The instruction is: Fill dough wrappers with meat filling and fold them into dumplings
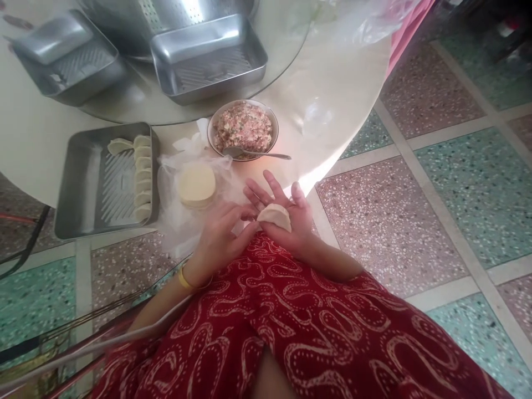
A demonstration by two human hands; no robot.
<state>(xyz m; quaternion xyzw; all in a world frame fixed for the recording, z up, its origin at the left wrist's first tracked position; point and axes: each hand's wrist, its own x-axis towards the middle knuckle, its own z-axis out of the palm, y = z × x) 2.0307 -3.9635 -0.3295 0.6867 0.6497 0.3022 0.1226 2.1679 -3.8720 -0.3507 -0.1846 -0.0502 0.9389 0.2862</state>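
A folded dumpling (275, 215) lies in the palm of my right hand (286, 219), whose fingers are spread under it. My left hand (220, 235) pinches the dumpling's left edge with its fingertips; a yellow bangle sits on that wrist. Both hands hover over my lap in a red patterned dress, just at the table's near edge. A stack of round wrappers (196, 185) rests on clear plastic to the left of my hands. Beyond them stands a bowl of minced filling (243, 128) with a spoon (254, 153) in it.
A metal tray (78, 194) at the left holds a row of several finished dumplings (142, 177). Two empty metal trays (208, 58) and a colander sit on the glass turntable behind. Tiled floor lies to the right of the round table edge (357, 127).
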